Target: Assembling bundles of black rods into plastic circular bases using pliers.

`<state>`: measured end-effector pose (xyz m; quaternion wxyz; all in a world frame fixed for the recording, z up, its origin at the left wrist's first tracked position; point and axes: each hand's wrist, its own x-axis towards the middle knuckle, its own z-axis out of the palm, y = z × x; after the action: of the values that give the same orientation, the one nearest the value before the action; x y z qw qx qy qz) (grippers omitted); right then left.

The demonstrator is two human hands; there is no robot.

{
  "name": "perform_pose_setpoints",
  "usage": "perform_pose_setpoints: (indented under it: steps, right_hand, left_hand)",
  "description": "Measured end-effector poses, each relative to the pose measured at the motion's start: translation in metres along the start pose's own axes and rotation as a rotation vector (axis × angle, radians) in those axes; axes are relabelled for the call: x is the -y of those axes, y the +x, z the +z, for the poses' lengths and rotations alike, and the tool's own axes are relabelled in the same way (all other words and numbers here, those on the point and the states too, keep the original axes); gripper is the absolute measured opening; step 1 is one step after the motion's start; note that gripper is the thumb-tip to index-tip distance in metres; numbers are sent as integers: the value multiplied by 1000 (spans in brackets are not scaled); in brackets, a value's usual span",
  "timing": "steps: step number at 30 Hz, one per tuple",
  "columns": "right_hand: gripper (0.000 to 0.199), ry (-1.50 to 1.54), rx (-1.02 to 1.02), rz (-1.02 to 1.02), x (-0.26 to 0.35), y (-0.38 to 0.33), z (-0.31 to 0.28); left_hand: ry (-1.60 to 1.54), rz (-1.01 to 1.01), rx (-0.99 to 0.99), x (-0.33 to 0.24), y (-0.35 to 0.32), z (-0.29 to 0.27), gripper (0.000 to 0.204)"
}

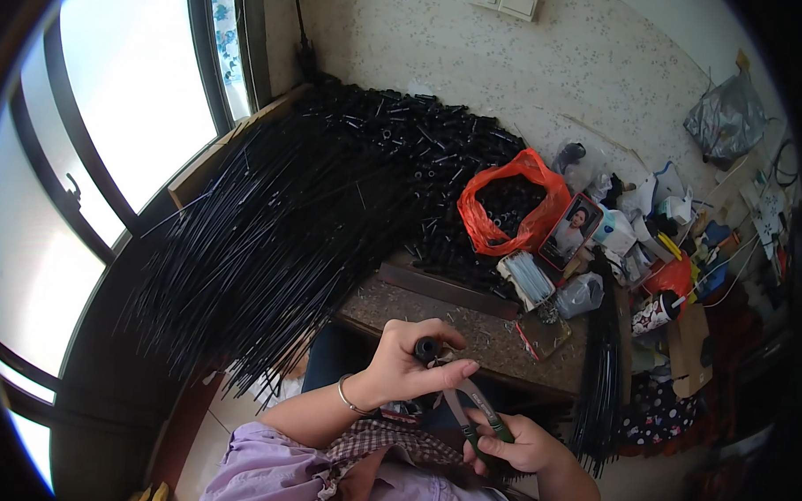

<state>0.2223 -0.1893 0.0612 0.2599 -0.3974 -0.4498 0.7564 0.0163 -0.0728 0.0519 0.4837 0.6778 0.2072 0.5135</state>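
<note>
Head view, looking down over a cluttered table set against a papered wall beside a bright window.

A huge pile of short black tubes covers the far side of the table, running into the far left corner. A fan of long thin black rods spills from it over the table's left edge. An orange plastic bag, open and partly filled with the same short tubes, sits near the middle. By the look of it, only a small share has been handled; the great bulk of the pile lies untouched.

At the table's near edge, the left hand, a bangle on its wrist, is closed around one short black tube, its open end pointing up between thumb and fingers. Just below and to the right, the right hand is gripped tight on the green handles of a pair of pliers, whose metal tips reach up toward the tube; whether they touch it I cannot tell.

Along the right edge lies a jumble of masks, packets and a framed photo.
</note>
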Motion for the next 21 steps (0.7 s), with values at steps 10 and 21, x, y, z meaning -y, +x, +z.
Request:
perform_pose_setpoints:
  steps: [10,21]
  right_hand:
    - [42,-1105,-516,-304,-1,5,19]
    - [50,-931,-538,-455,-9,30,35]
  left_hand:
    - [98,59,-28,13,5,3,26]
    - [-51,161,-189,-10,2,5,27]
